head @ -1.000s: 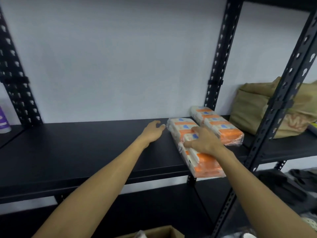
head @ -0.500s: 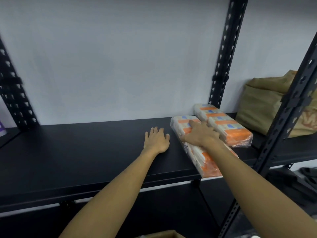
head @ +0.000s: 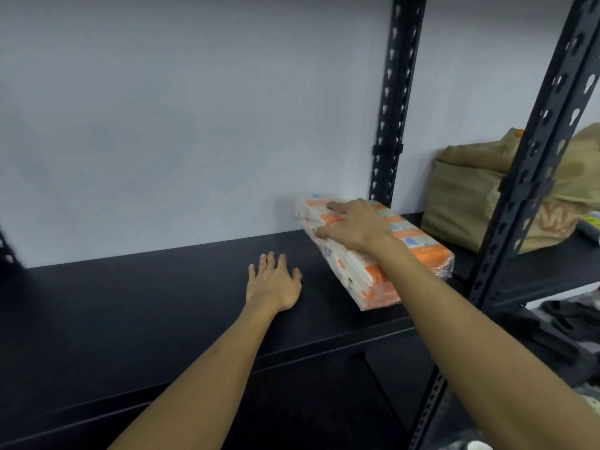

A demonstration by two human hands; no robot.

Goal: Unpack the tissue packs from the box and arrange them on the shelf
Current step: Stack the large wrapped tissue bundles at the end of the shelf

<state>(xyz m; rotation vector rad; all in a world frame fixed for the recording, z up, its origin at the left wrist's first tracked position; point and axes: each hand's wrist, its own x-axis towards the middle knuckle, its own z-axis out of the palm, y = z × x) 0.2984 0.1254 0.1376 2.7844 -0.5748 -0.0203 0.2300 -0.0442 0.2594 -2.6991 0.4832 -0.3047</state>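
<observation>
Two orange-and-white tissue packs lie side by side at the right end of the black shelf [head: 130, 313]. The nearer pack [head: 363, 280] runs from the back wall toward the shelf's front edge. The second pack [head: 422, 251] lies just right of it, against the upright post. My right hand [head: 354, 227] rests flat on top of the nearer pack, fingers spread and pointing left toward the wall. My left hand [head: 274, 282] lies palm down on the bare shelf, a short way left of the packs, touching neither. The box is out of view.
A perforated black post [head: 393, 125] stands behind the packs and another [head: 535, 177] rises at the front right. A tan bag [head: 467, 190] fills the neighbouring shelf bay. Dark items lie on a lower shelf at right [head: 558, 323]. A white wall backs the shelf.
My right hand has slid the nearer pack back toward the wall, close beside the second pack. My left hand has flattened onto the shelf. The camera has moved closer and the box has left view.
</observation>
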